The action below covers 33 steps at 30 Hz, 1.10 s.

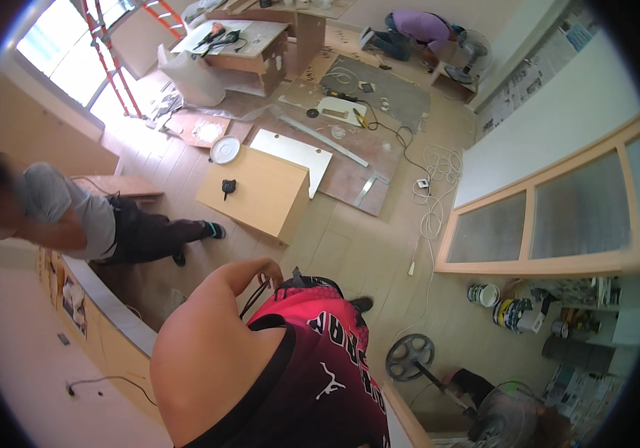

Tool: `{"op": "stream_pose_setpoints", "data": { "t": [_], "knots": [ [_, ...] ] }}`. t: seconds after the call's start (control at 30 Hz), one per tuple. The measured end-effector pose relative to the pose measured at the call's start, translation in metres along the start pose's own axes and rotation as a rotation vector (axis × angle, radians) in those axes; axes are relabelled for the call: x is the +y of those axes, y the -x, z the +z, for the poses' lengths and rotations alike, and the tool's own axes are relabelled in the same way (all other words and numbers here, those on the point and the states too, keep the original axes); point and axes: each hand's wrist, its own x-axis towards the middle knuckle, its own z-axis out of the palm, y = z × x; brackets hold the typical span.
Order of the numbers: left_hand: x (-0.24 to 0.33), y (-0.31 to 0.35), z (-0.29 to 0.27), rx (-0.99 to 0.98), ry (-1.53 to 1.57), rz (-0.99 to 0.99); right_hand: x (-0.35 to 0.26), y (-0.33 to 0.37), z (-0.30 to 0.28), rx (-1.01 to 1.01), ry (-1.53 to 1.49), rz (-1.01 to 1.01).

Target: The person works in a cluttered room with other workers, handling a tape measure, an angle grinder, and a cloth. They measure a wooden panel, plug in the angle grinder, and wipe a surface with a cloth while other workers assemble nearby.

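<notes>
Wide wooden floor (350, 246) spreads below, open boards running between the plywood box (256, 196) and the long framed glass panel (551, 224) on the right, with free room there to move. The person's own shoulder and red-and-black vest (320, 366) fill the lower middle, blocking whatever lies under them. Left arm bends up, left hand (269, 272) curled near a thin black cord (254, 295) that hangs down just beside it; whether the fingers pinch it I cannot tell. The right hand is out of sight, so hands together or apart, no telling. Another person in a grey shirt (73, 213) leans by the left wall, face blurred. Far off, someone in purple (417, 30) crouches by a fan. White cable (435, 179) loops across the boards. Bottom right, a black fan head (409, 357) lies on the floor, paint tins (514, 313) beyond it. A small dark tool (228, 186) sits on the box top
</notes>
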Motion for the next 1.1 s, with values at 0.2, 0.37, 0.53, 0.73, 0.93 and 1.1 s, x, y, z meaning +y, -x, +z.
{"op": "stream_pose_setpoints", "data": {
  "t": [0.2, 0.37, 0.53, 0.73, 0.93, 1.1],
  "knots": [
    [-0.050, -0.041, 0.054, 0.501, 0.404, 0.246, -0.070, -0.059, -0.062, -0.196, 0.459, -0.445],
    [-0.028, -0.040, 0.130, 0.501, 0.701, 0.303, -0.189, -0.134, -0.052, -0.151, 0.076, -0.054],
    [0.038, -0.044, 0.160, 0.490, 0.824, 0.428, -0.298, -0.199, -0.010, -0.292, 0.431, -0.173],
    [0.039, -0.066, 0.204, 0.493, 1.157, 0.436, -0.338, -0.230, 0.021, -0.441, 0.776, 0.068],
    [0.090, -0.069, 0.148, 0.492, 0.869, 0.354, -0.433, -0.273, 0.088, -0.396, 0.747, -0.034],
    [0.116, -0.058, 0.030, 0.545, 1.064, 0.441, -0.484, -0.250, 0.108, -0.348, 0.679, -0.034]
  ]
}}
